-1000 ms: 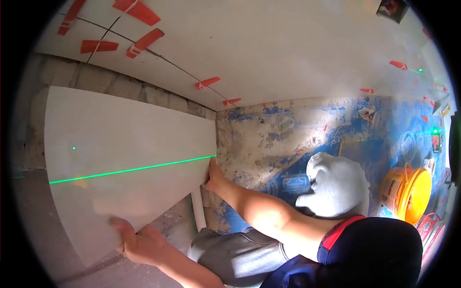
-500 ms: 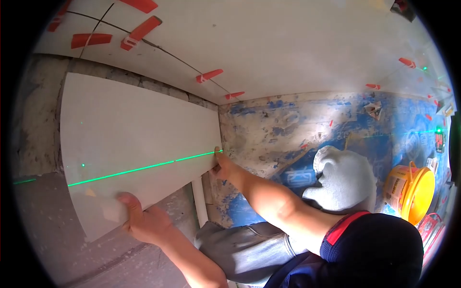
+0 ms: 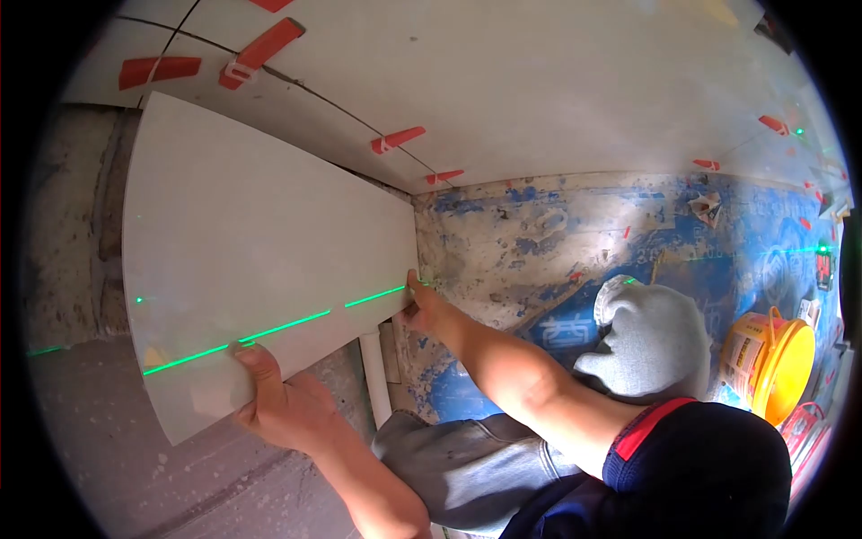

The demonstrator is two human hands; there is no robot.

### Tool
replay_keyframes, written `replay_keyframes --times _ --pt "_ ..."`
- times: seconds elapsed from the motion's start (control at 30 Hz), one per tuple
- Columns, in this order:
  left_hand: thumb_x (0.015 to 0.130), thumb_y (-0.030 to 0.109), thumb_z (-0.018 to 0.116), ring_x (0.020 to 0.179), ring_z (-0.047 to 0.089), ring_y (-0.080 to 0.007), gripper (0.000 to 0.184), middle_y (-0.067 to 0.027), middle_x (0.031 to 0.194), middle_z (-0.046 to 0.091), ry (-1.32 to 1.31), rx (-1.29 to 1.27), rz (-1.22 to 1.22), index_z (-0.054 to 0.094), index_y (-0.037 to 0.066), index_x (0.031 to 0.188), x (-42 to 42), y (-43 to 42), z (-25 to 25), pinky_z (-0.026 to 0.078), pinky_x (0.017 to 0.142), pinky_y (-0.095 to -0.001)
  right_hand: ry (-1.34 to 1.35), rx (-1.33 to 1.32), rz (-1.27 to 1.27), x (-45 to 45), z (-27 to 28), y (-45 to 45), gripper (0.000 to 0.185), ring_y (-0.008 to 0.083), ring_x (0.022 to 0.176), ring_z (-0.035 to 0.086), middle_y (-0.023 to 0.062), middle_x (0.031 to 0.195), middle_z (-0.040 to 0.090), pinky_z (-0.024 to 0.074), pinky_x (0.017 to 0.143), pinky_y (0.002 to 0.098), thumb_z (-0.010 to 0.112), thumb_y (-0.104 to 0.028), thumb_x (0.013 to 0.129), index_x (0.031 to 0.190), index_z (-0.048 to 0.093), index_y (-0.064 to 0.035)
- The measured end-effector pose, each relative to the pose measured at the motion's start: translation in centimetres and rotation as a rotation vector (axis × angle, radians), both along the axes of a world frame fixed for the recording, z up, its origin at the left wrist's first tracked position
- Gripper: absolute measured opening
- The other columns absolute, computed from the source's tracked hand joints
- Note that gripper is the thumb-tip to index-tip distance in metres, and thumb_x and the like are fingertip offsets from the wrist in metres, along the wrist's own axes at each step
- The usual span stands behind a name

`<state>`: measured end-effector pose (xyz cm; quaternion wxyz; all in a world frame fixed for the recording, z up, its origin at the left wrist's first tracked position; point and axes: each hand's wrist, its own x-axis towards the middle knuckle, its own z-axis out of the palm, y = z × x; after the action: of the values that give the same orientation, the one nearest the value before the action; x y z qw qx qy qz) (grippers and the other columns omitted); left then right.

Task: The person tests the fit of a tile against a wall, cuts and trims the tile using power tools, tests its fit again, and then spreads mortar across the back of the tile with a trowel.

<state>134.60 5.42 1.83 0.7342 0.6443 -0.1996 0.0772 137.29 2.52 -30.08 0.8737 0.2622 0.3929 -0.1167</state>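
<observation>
a tiled surface (image 3: pixel 557 90) is stretching above the loose tile (image 3: pixel 278 225), dark joints (image 3: pixel 328 103) running across it. to the right of the loose tile, a patchy blue and whitish surface (image 3: pixel 557 269) is spreading. the loose tile itself is slanting just below the tiled surface, its upper left corner overlapping that surface in this view; whether the two are touching is not showing. grey trousers (image 3: pixel 476 458) are showing below and right of the loose tile. farther right of the loose tile, a yellow bucket (image 3: pixel 750 355) is facing open. the left hand (image 3: pixel 292 404) is grasping the lower edge of the loose tile, its thumb pressing on the face and its fingers going underneath. the right hand (image 3: pixel 426 308) is gripping the loose tile at its lower right corner, thumb lying on the face, fingers partly hidden behind. a white pipe (image 3: pixel 374 382) is jutting from beneath the loose tile, between the hands. red wedges (image 3: pixel 162 72) are sitting along the joints above the loose tile. a thin green line of light (image 3: pixel 278 329) is crossing its face.
</observation>
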Motion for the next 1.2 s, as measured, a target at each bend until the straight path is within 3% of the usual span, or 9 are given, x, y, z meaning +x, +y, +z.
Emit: replay_keyframes --times 0.33,0.43,0.83,0.93,1.0,1.2 --pt "0.087 0.004 0.065 0.092 0.056 -0.0154 0.015 -0.0076 0.102 0.061 -0.068 0.066 -0.012 0.06 -0.003 0.099 -1.2 -0.7 -0.3 0.047 0.084 -0.0332 -0.04 0.024 -0.023 -0.3 -0.2 -0.2 0.044 0.016 0.088 0.057 0.0017 0.098 0.06 0.0537 0.071 0.0307 0.064 -0.051 0.084 0.106 0.057 -0.0134" --pt "0.087 0.004 0.065 0.091 0.056 -0.0146 0.015 -0.0066 0.1 0.062 -0.116 0.039 -0.113 0.061 -0.003 0.099 -1.0 -0.4 -0.7 0.047 0.083 -0.0326 -0.018 0.016 -0.026 -0.1 -0.2 -0.1 0.044 0.016 0.088 0.058 0.0011 0.097 0.06 0.0534 0.071 0.0307 0.063 -0.051 0.084 0.107 0.057 -0.0135" --pt "0.085 0.002 0.065 0.096 0.057 -0.0168 0.021 -0.0085 0.106 0.062 -0.064 -0.028 -0.138 0.061 -0.003 0.105 0.0 -0.8 -0.1 0.048 0.087 -0.0348 0.017 0.014 -0.046 -0.3 0.3 0.0 0.045 0.0165 0.091 0.056 0.0017 0.104 0.058 0.0524 0.073 0.0302 0.061 -0.051 0.086 0.111 0.056 -0.0141" --pt "0.085 0.004 0.066 0.097 0.057 -0.0175 0.023 -0.0095 0.108 0.062 -0.033 -0.017 -0.141 0.061 -0.003 0.106 1.2 -0.2 -0.2 0.048 0.087 -0.0359 0.024 0.008 -0.076 -0.3 0.4 -0.1 0.045 0.0163 0.089 0.056 0.0017 0.102 0.058 0.0524 0.072 0.0307 0.06 -0.051 0.086 0.11 0.056 -0.0136" --pt "0.085 0.005 0.066 0.096 0.057 -0.0178 0.024 -0.0104 0.109 0.061 0.035 0.022 0.0 0.06 -0.004 0.107 1.6 -0.3 0.0 0.049 0.085 -0.0361 0.021 -0.02 -0.051 -0.5 0.4 -0.2 0.044 0.0156 0.087 0.057 0.0007 0.099 0.059 0.0524 0.071 0.031 0.059 -0.052 0.087 0.108 0.056 -0.0138" --pt "0.083 0.007 0.069 0.096 0.057 -0.0183 0.033 -0.0124 0.109 0.06 0.058 -0.004 -0.046 0.056 -0.006 0.11 2.0 -1.0 0.7 0.05 0.085 -0.0352 0.013 -0.013 -0.062 -0.2 0.5 -0.5 0.042 0.0144 0.084 0.057 -0.0017 0.094 0.06 0.0528 0.069 0.0305 0.06 -0.053 0.086 0.105 0.057 -0.0159"
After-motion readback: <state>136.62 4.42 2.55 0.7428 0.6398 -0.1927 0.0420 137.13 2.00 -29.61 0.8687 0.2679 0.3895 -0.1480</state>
